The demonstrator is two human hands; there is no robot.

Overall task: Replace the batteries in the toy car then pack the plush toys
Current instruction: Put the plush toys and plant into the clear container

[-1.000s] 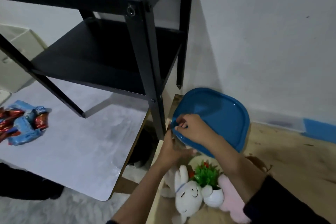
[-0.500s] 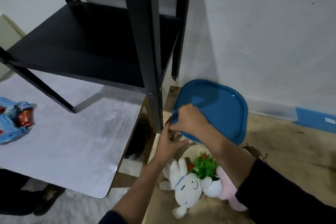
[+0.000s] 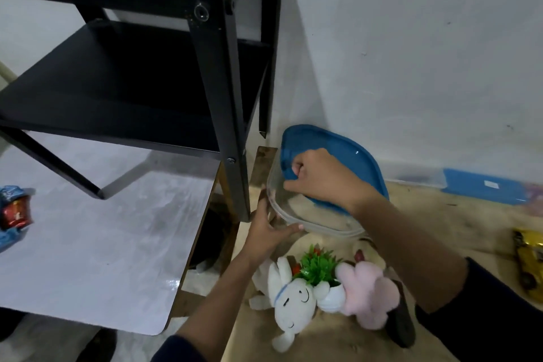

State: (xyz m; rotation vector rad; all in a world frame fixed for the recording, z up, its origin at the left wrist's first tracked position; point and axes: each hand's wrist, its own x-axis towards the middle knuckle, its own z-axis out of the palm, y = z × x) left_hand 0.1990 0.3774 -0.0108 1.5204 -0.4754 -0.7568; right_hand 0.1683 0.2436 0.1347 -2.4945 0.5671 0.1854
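Observation:
A clear plastic container with a blue lid stands on a wooden surface by the wall. My right hand grips the lid's near left edge, which is raised off the rim. My left hand holds the container's left side, thumb along the rim. In front lie a white bunny plush, a pink plush and a small green plant in a white pot. A yellow toy car sits at the right edge.
A black metal shelf unit stands on a white table to the left, its leg close to the container. A red and blue toy lies at the table's left edge. Another blue-lidded box rests by the wall.
My right hand has curled over the lid's edge and peeled it up, so the clear container's rim now shows. My left hand has moved onto the container's side.

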